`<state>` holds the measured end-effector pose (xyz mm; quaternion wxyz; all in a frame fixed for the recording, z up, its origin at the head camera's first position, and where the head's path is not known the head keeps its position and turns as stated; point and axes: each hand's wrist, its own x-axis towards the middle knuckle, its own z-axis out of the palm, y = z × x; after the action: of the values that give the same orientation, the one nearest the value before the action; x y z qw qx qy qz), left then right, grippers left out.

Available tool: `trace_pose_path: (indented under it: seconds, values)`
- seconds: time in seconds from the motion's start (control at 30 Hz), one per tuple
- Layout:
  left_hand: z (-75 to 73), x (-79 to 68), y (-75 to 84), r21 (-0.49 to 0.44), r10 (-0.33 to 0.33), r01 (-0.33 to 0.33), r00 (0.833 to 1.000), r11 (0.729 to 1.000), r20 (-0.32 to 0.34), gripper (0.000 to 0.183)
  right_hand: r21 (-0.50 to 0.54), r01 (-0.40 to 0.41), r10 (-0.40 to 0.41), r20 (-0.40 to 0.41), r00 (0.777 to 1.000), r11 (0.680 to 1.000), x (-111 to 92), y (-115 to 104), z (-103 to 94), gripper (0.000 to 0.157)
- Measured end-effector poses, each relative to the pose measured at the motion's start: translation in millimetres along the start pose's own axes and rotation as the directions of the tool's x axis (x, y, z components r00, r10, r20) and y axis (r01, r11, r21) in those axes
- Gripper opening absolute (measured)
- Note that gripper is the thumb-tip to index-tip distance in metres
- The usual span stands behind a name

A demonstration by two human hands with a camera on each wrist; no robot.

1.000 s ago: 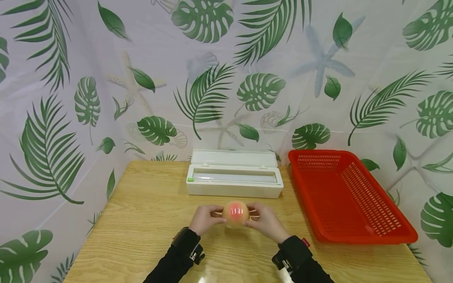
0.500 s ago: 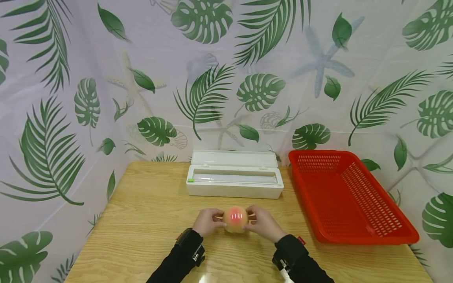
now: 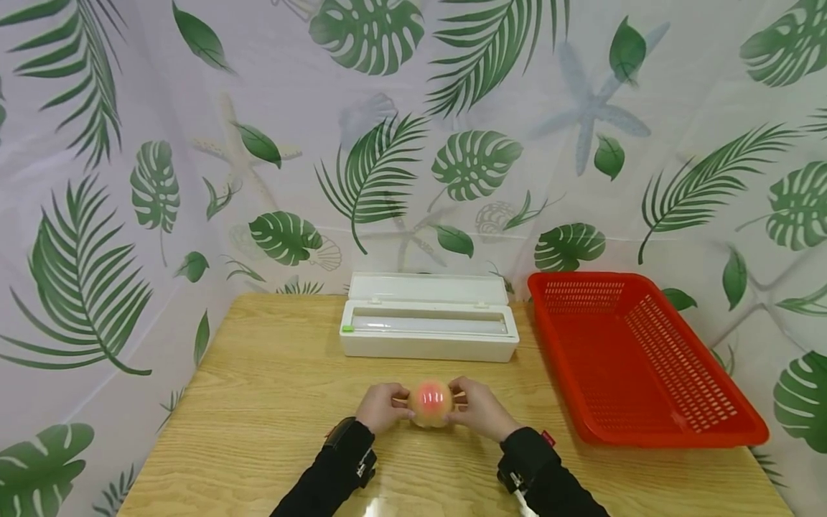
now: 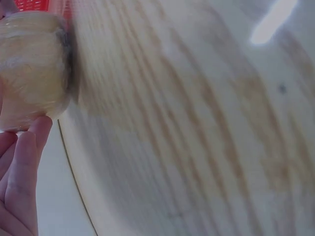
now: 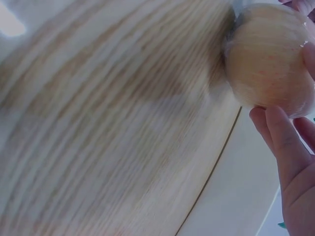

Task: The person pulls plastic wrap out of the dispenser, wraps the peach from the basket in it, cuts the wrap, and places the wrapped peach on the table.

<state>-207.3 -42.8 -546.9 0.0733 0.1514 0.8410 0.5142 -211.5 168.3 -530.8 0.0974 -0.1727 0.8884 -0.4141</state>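
Note:
A round, peach-coloured fruit with a pink blush, looking like a peach (image 3: pixel 431 403), sits low over the front middle of the table. Clear film is stretched tight and wrinkled over its skin, as the left wrist view of the peach (image 4: pixel 32 69) shows. From the left, my left hand (image 3: pixel 381 408) pinches its side between thumb and fingers. My right hand (image 3: pixel 481 409) grips the opposite side the same way. In the right wrist view, fingertips (image 5: pixel 278 118) press against the underside edge of the wrapped peach (image 5: pixel 268 59).
Behind the hands stands a white cling film dispenser (image 3: pixel 429 347), lid raised, with a film roll (image 3: pixel 429 325) inside and a green tab at its left end. A red plastic basket (image 3: pixel 568 402) occupies the right side of the wooden table (image 3: pixel 271 388). Leaf-patterned cloth hangs behind.
Both hands and the peach have come down and a little nearer to me, away from the dispenser. Over the last half second they have hardly moved, and the grip stays the same.

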Motion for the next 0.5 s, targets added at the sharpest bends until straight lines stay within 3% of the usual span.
trace_pose_path:
  seconds: [0.27, 0.5]
  values:
    - [0.0, 1.3, -4.2, 0.045, 0.025, -0.025, 1.0, 0.999, 0.0, 0.029, -0.011, -0.002, 0.002, 0.007, 1.0, 1.0, -1.6, -2.2, 0.3, 0.045]
    - [0.1, -0.8, -7.3, 0.053, 0.009, -0.01, 1.0, 0.999, 0.021, 0.028, -0.051, 0.056, -0.056, -0.009, 0.998, 0.997, -5.1, 0.3, 3.6, 0.045]
